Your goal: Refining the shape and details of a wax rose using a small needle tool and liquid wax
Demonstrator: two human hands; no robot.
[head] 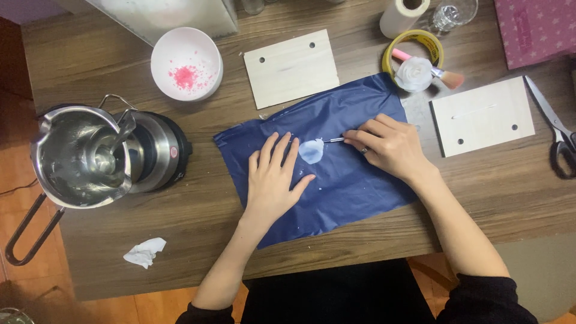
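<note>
Cutting off at the frame edges are the scissors (555, 135) on the right, the paper roll (403, 14) and glass (454, 12) at the top, and the pot handle at lower left; the thin tool (335, 140) is mostly hiding under the right hand (390, 147), so its kind is hard to make out. Right fingers are pinching that tool, only its short metal tip showing, pointing left and touching the pale wax petal (312, 150). Left hand (276, 177) is lying flat on the blue sheet (348, 180), fingers spread, fingertips just beside the petal's left edge. Petal is sitting mid-sheet between both hands. Metal pot (81, 156) is standing at left, white bowl (186, 63) with pink bits above, white rose (414, 73) resting on a tape ring (433, 43).
</note>
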